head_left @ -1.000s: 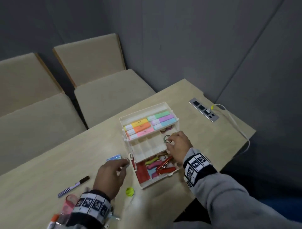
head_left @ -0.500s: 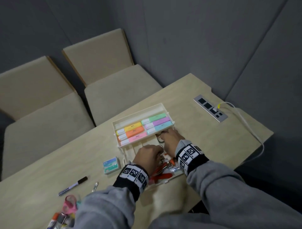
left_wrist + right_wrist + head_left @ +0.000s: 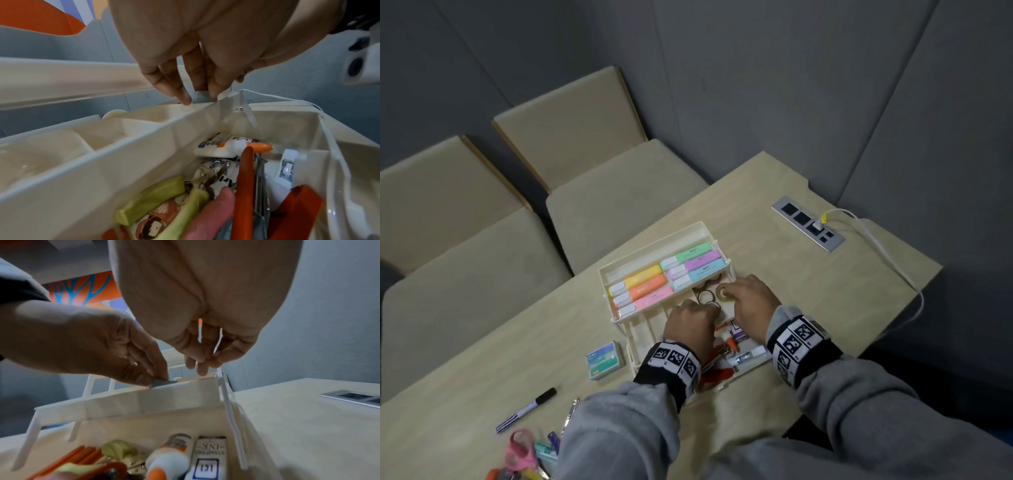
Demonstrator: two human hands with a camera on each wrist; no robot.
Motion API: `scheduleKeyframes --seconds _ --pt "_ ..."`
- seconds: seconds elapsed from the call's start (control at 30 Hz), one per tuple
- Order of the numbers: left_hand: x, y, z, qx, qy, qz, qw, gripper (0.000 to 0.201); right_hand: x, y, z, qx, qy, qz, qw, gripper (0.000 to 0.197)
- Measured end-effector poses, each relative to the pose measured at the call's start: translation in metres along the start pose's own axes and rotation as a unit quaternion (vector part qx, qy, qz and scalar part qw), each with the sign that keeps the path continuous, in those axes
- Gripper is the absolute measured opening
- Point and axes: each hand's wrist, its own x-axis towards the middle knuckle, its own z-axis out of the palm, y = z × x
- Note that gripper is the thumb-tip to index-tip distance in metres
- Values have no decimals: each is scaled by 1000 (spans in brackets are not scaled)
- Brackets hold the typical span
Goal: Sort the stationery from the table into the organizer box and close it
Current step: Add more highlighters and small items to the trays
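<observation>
The white tiered organizer box [image 3: 709, 236] stands open on the table, its top tray full of pastel highlighters [image 3: 664, 274]. Both hands are over the right end of the divided middle tray [image 3: 144, 138]. My left hand [image 3: 709, 308] pinches a small grey-blue tape roll [image 3: 203, 98] at the tray's rim. Just beyond it, the fingertips of my right hand [image 3: 729, 293] are curled round a beige tape roll [image 3: 722, 294]. A ring-shaped roll [image 3: 703, 296] lies in the compartment between the hands. In the bottom tier lie a glue bottle [image 3: 226, 146], orange scissors [image 3: 245, 186] and stamp ink [image 3: 209, 456].
Left of the box lie a staples box [image 3: 604, 359], a black-capped marker [image 3: 527, 409], a small metal piece [image 3: 570, 413] and a pile with pink scissors [image 3: 522, 448]. A socket panel [image 3: 808, 222] with a white cable sits at the right. Two beige chairs [image 3: 602, 192] stand behind.
My left hand has left the table beside the staples box and come over the middle tray with a small roll. The right hand stays at the tray's right end.
</observation>
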Motion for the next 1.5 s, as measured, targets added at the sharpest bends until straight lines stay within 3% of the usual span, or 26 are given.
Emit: scheduleKeyframes --seconds 0.07,0.2,0.4,0.57,0.7,0.83,0.93,1.0,1.13,1.2,1.33,1.5 --pt "-2 1 4 15 9 -16 1000 5 -5 2 3 -57 -35 -1 998 37" --pt "-10 1 7 18 -15 6 1000 29 -9 -10 1 -114 -53 -16 992 32" --pt "-25 1 10 -85 -62 -1 994 52 -13 -10 10 -72 -35 11 997 45" --pt "-56 -13 11 -139 5 -19 990 49 -21 -18 26 -124 -33 -12 992 38" --pt "-113 -53 25 -174 65 -47 981 36 -19 -25 37 -138 -23 11 990 40" --pt "-200 -109 53 -216 79 -165 959 42 -30 -32 43 -83 37 36 995 37" --pt "-285 -153 75 -239 95 -288 922 35 -46 -56 59 -48 93 -18 994 34" --pt "-340 -175 92 -254 102 -369 888 28 -58 -82 71 -19 93 -68 993 25" --pt "-427 -200 123 -257 44 -476 840 19 -77 -138 103 18 -18 -159 987 14" --pt "-454 -208 136 -246 -2 -506 827 30 -80 -158 128 2 -92 -178 980 15" --pt "-477 -214 151 -241 -29 -537 808 40 -79 -181 184 -133 -218 -130 958 30" --pt "-483 -218 158 -256 -39 -525 811 42 -79 -199 226 -232 -256 -24 938 37"
